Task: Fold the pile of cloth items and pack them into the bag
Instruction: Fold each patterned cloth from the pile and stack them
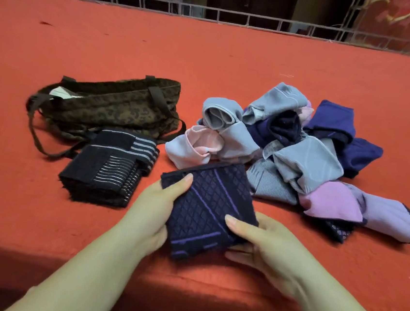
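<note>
— Since the stack [107, 168] of folded dark striped pieces already sits just in front of the bag [108, 106], where should this one go?

— Onto that stack, by the look of it. The person would do well to keep the fold pinched flat on the way across, edges lined up, so it lands square and does not spring open.

— How does the left hand [154, 207] sit on it?

— It grips the left edge of the cloth [208, 210], thumb laid on top near the far corner; the other fingers are hidden underneath, so their spread cannot be told.

— The cloth itself?

— A dark quilted square with purple stripes, folded, held low over the red surface [234, 57] between both hands, tilted a little.

— And the right hand [268, 253]?

— It clamps the near right corner, thumb on top, fingers curled below. Both forearms reach in from the near edge.

— What remains?

— The pile [298, 150] of grey, pink and navy pieces lies loose to the right, touching nothing of the bag. Most of the job seems ahead.
</note>
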`<control>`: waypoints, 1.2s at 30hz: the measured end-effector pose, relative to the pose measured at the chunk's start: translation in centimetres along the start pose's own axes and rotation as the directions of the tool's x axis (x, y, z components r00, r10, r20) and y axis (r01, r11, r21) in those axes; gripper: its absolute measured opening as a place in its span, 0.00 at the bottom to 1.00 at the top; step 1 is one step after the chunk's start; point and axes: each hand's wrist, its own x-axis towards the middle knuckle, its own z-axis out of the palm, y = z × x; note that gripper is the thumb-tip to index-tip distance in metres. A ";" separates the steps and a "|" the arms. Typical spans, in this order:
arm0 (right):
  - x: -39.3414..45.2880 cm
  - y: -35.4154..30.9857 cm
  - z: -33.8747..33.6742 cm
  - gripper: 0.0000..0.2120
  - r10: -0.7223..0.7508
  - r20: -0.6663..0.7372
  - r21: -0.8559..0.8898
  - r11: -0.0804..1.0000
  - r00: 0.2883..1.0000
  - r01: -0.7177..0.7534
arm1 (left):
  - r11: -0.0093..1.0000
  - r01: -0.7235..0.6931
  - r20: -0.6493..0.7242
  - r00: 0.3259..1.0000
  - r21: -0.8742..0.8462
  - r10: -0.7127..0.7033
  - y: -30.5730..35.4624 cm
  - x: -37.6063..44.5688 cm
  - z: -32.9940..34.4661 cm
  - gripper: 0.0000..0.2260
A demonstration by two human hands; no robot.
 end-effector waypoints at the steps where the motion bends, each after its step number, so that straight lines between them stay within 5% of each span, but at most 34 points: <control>1: 0.4 0.1 0.3 0.20 -0.012 -0.007 0.008 1.000 1.000 0.012 | 0.999 -0.004 -0.008 1.000 -0.034 0.004 0.5 0.0 -0.4 0.08; 4: 2.0 -0.1 0.8 0.14 -0.082 -0.111 0.046 0.995 0.991 0.087 | 0.998 0.032 0.061 0.997 0.062 -0.036 1.9 -0.4 -2.3 0.14; 8: 3.7 -0.8 1.1 0.14 -0.184 -0.183 -0.159 0.975 0.966 0.156 | 0.912 0.123 0.183 0.961 0.391 -0.208 3.2 -0.7 -5.0 0.17; 12: 4.7 -1.9 3.0 0.13 -0.327 -0.135 -0.499 0.838 0.935 0.220 | 0.835 -0.004 0.084 0.995 0.550 -0.051 2.6 0.5 -6.4 0.08; 14: 5.1 -3.1 4.0 0.13 -0.455 -0.068 -0.729 0.630 0.888 0.268 | 0.808 -0.051 0.029 0.999 0.587 0.041 2.6 1.2 -7.0 0.06; 16: 6.1 -4.8 4.6 0.19 -0.560 0.067 -0.915 0.296 0.826 0.274 | 0.761 -0.066 0.001 0.996 0.646 0.086 2.6 1.5 -7.5 0.05; 20: 10.4 -6.5 5.0 0.16 -0.724 0.379 -0.921 -0.236 0.576 0.310 | 0.682 -0.058 -0.023 0.994 0.729 0.108 2.4 1.7 -8.2 0.03; 24: 14.3 -7.4 5.9 0.22 -0.599 0.433 -0.845 -0.529 0.673 0.072 | 0.692 -0.101 0.027 0.993 0.715 0.117 3.1 1.4 -8.4 0.09; 27: 15.2 -7.3 5.7 0.15 -0.641 0.434 -0.824 -0.566 0.633 -0.008 | 0.747 -0.102 0.024 0.993 0.657 0.114 3.8 1.1 -8.9 0.12; 31: 13.7 -7.3 5.4 0.03 -0.654 0.452 -0.864 -0.490 0.607 0.114 | 0.803 -0.100 0.000 0.992 0.588 0.124 3.3 1.0 -9.3 0.04; 33: 12.0 -6.9 5.0 0.07 -0.666 0.318 -0.937 -0.328 0.675 0.117 | 0.824 -0.112 0.006 0.991 0.555 0.131 3.1 0.9 -9.2 0.06; 36: 8.8 -6.2 2.9 0.10 -0.680 0.002 -0.989 0.105 0.733 0.100 | 0.848 -0.137 0.041 0.990 0.512 0.135 3.1 1.0 -8.7 0.08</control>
